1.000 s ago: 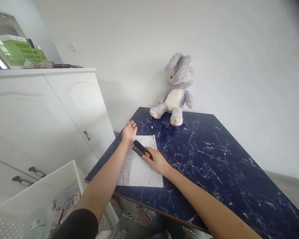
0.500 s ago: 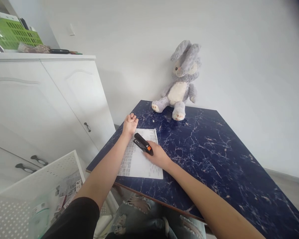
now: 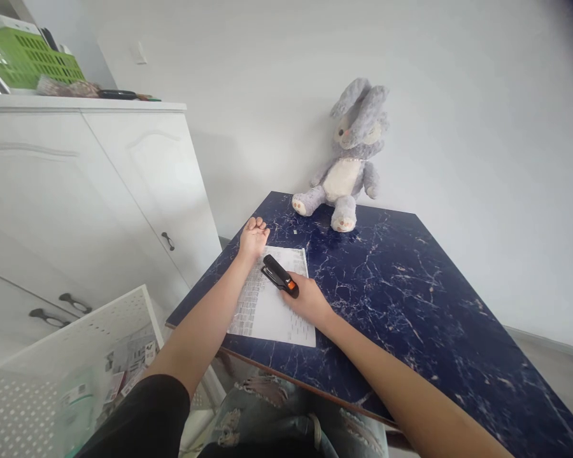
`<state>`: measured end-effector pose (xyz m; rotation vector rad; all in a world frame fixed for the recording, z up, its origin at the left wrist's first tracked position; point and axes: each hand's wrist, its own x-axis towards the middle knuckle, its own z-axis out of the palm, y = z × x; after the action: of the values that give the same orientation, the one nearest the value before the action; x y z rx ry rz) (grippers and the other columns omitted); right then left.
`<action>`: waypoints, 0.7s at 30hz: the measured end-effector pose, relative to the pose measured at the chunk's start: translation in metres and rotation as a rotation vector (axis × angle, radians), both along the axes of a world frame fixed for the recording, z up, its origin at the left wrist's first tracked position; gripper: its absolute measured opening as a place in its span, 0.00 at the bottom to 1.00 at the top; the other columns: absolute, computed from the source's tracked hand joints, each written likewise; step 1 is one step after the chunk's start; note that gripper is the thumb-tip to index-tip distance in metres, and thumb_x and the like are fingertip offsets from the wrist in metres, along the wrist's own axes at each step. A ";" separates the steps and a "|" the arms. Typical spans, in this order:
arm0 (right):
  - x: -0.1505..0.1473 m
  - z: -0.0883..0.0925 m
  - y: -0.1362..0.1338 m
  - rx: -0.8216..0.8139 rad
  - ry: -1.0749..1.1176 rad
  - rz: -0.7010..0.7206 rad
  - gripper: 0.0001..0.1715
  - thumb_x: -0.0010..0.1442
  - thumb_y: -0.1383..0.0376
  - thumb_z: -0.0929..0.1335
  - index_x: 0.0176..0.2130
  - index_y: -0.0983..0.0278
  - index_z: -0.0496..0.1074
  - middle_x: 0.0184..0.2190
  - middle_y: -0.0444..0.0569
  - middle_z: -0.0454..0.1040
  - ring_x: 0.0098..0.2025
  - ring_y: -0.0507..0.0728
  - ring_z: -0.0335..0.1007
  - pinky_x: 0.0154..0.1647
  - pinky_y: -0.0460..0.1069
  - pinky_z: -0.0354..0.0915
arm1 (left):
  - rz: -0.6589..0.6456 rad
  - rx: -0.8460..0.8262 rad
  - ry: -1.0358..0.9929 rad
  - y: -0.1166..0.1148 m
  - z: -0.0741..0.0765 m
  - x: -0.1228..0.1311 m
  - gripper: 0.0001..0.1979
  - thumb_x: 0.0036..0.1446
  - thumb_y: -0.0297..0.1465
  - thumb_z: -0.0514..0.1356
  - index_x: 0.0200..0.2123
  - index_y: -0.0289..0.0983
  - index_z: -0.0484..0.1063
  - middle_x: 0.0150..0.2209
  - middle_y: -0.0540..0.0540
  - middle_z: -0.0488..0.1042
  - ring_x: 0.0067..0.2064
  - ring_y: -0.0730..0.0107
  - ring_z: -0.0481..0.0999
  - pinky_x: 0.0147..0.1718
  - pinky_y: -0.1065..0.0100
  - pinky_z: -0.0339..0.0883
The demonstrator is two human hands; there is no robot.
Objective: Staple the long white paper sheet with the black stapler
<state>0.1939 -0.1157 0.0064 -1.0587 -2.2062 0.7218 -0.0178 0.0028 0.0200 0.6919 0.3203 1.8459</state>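
My right hand (image 3: 310, 299) is closed around a black stapler (image 3: 277, 273) with an orange patch near its back end. The stapler's front points up and left, over a printed sheet of paper (image 3: 279, 318) that lies on the table. At the sheet's far left corner, my left hand (image 3: 254, 238) is turned palm up with its fingers loosely curled. I see nothing in that hand. Part of the sheet is hidden under my right hand and left forearm.
A dark blue marbled table (image 3: 391, 305) bears a grey plush rabbit (image 3: 346, 175) against the wall. A tiny pale scrap (image 3: 295, 232) lies before it. To the left stand a white cabinet (image 3: 124, 184) and a white perforated bin (image 3: 19, 394); a green basket (image 3: 42, 60) tops the cabinet.
My left fingers have uncurled a little. The sheet, stapler and both hands appear slightly farther right. The stapler stays in my right hand.
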 end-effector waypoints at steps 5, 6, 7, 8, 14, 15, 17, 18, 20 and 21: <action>0.041 0.000 0.007 -0.013 -0.031 -0.015 0.14 0.57 0.67 0.68 0.44 0.62 0.76 0.30 0.44 0.77 0.31 0.55 0.72 0.35 0.48 0.63 | -0.114 -0.348 0.325 -0.010 -0.016 0.049 0.11 0.40 0.16 0.56 0.27 0.35 0.69 0.31 0.47 0.74 0.33 0.72 0.72 0.37 0.67 0.66; 0.054 0.000 0.010 -0.023 -0.030 -0.014 0.15 0.57 0.66 0.69 0.45 0.62 0.77 0.30 0.44 0.77 0.31 0.55 0.72 0.36 0.48 0.64 | -0.155 -0.374 0.359 -0.014 -0.020 0.060 0.11 0.40 0.17 0.57 0.28 0.34 0.72 0.33 0.44 0.76 0.35 0.69 0.74 0.39 0.65 0.67; 0.067 0.000 0.013 -0.041 -0.024 -0.011 0.17 0.57 0.65 0.69 0.47 0.62 0.77 0.31 0.44 0.77 0.32 0.56 0.72 0.36 0.48 0.64 | -0.198 -0.377 0.400 -0.017 -0.024 0.070 0.10 0.42 0.18 0.58 0.30 0.33 0.75 0.34 0.42 0.78 0.37 0.66 0.76 0.40 0.64 0.68; 0.080 0.001 0.016 -0.070 -0.010 -0.001 0.19 0.57 0.64 0.70 0.49 0.63 0.77 0.34 0.45 0.78 0.34 0.57 0.73 0.38 0.49 0.65 | -0.235 -0.357 0.437 -0.020 -0.028 0.079 0.09 0.44 0.20 0.59 0.31 0.32 0.77 0.36 0.40 0.79 0.39 0.64 0.77 0.42 0.63 0.68; 0.122 0.012 0.032 -0.391 0.168 0.266 0.30 0.64 0.51 0.69 0.59 0.63 0.74 0.49 0.51 0.80 0.49 0.64 0.74 0.54 0.57 0.68 | -0.359 -0.199 0.586 -0.025 -0.032 0.091 0.10 0.53 0.34 0.65 0.34 0.32 0.81 0.41 0.38 0.81 0.44 0.60 0.78 0.48 0.62 0.68; 0.123 0.013 0.033 -0.445 0.210 0.292 0.30 0.64 0.49 0.69 0.59 0.63 0.75 0.50 0.51 0.80 0.51 0.64 0.74 0.57 0.58 0.66 | -0.379 -0.202 0.586 -0.025 -0.030 0.089 0.13 0.55 0.38 0.65 0.34 0.32 0.81 0.42 0.38 0.81 0.45 0.59 0.79 0.48 0.62 0.69; 0.122 0.011 0.035 -0.541 0.296 0.295 0.32 0.63 0.47 0.70 0.59 0.62 0.75 0.50 0.52 0.80 0.52 0.64 0.74 0.60 0.59 0.64 | -0.419 -0.221 0.601 -0.025 -0.027 0.085 0.21 0.59 0.46 0.62 0.35 0.32 0.81 0.42 0.36 0.82 0.44 0.58 0.80 0.50 0.60 0.69; 0.122 0.009 0.036 -0.586 0.332 0.279 0.33 0.62 0.46 0.71 0.59 0.62 0.75 0.50 0.53 0.80 0.53 0.64 0.74 0.61 0.60 0.64 | -0.431 -0.227 0.622 -0.025 -0.026 0.084 0.26 0.61 0.50 0.59 0.35 0.32 0.81 0.42 0.35 0.82 0.44 0.57 0.80 0.51 0.59 0.69; 0.121 0.004 0.037 -0.646 0.380 0.227 0.35 0.61 0.45 0.71 0.59 0.61 0.76 0.50 0.54 0.80 0.53 0.64 0.75 0.63 0.60 0.63 | -0.420 -0.222 0.701 -0.026 -0.023 0.081 0.33 0.62 0.57 0.54 0.34 0.31 0.81 0.40 0.33 0.82 0.43 0.55 0.82 0.51 0.58 0.70; 0.122 0.002 0.038 -0.659 0.390 0.204 0.35 0.60 0.44 0.71 0.59 0.61 0.76 0.51 0.54 0.80 0.54 0.64 0.74 0.63 0.61 0.63 | -0.395 -0.219 0.747 -0.027 -0.023 0.080 0.36 0.62 0.59 0.52 0.34 0.31 0.82 0.39 0.33 0.83 0.43 0.55 0.82 0.50 0.58 0.70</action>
<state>0.3154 -0.0777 0.0088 -0.8785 -1.7791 1.6680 0.0624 -0.0238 -0.0027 1.1794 0.7923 1.1050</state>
